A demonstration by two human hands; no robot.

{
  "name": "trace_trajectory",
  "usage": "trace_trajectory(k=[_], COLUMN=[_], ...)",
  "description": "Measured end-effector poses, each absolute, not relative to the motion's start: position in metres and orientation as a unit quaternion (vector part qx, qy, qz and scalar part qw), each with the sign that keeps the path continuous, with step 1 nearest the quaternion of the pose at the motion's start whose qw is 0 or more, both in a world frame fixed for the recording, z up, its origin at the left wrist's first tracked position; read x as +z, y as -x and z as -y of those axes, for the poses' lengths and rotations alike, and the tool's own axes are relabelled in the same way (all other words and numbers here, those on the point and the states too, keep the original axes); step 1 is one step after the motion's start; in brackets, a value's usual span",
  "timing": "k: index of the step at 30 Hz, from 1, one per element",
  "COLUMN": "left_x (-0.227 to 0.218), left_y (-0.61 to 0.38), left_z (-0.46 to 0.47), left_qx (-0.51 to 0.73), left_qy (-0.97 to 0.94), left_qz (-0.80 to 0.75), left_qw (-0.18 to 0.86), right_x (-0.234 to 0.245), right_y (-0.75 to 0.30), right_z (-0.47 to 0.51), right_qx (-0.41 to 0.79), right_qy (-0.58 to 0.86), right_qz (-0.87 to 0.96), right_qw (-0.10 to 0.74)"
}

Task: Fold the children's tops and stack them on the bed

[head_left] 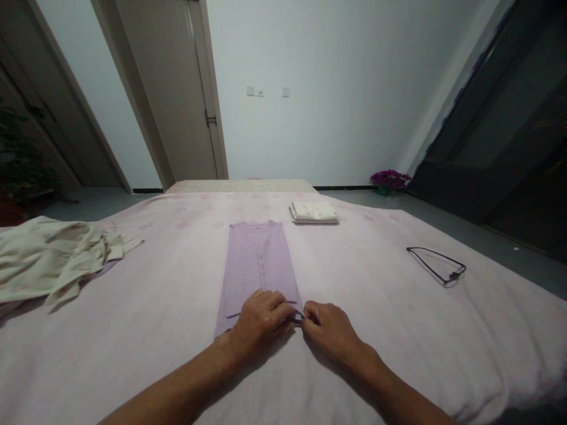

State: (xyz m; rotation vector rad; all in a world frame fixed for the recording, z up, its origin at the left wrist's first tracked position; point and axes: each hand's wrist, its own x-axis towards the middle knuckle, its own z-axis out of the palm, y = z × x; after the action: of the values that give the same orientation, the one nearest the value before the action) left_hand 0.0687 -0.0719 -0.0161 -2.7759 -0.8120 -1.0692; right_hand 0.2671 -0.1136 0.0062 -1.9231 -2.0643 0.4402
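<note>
Item under hand: a lavender sweater (259,265), folded into a narrow strip and lying flat on the bed (398,330), roughly midway between its left and right edges. The long axis runs from the near edge toward the far edge. The neckline points to the far edge and the hem faces the person.

Left hand (259,321): resting on the hem end of the sweater, fingers curled nearly closed, fingertips pinching the hem at its near right corner.

Right hand (330,330): just beside the left, on the bed cover off the sweater's right side. It is closed to a pinch, and its fingertips meet the left hand's at that same corner fold of fabric.

Other items on the bed:
- A loose pile of cream garments (57,260) lies at the left edge, well apart from the sweater.
- A folded white garment (313,212) sits near the far edge, just right of the neckline.
- A black wire hanger (436,265) lies flat toward the right edge.
</note>
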Motion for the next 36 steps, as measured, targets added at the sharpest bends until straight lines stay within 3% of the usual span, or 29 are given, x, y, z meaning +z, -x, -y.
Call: trace_trajectory(k=[6,12,16,22,31,36], left_x=[-0.025,-0.014,0.000,-0.005,-0.005,-0.009], left_y=[-0.068,-0.064,-0.038,-0.007,-0.004,-0.012], left_z=[0.073,0.075,0.078,0.094,0.097,0.092], left_qx=[-0.296,-0.303,-0.299,-0.226,-0.247,-0.221], left_qy=[0.903,0.905,0.911,0.923,0.907,0.914], left_qz=[0.311,0.277,0.277,0.308,0.341,0.339], left_qw=[0.002,-0.109,-0.056,0.031,-0.005,0.027], right_x=[0.012,0.020,0.013,0.002,0.003,-0.002], right_y=[-0.274,-0.280,-0.275,-0.271,-0.259,-0.258], right_z=[0.109,0.102,0.105,0.099,0.097,0.088], right_qx=[0.181,0.226,0.214,0.210,0.176,0.281], right_qy=[0.647,0.586,0.523,0.537,0.591,0.622], right_qz=[0.726,0.736,0.779,0.763,0.727,0.642], right_qw=[0.150,0.251,0.270,0.293,0.301,0.349])
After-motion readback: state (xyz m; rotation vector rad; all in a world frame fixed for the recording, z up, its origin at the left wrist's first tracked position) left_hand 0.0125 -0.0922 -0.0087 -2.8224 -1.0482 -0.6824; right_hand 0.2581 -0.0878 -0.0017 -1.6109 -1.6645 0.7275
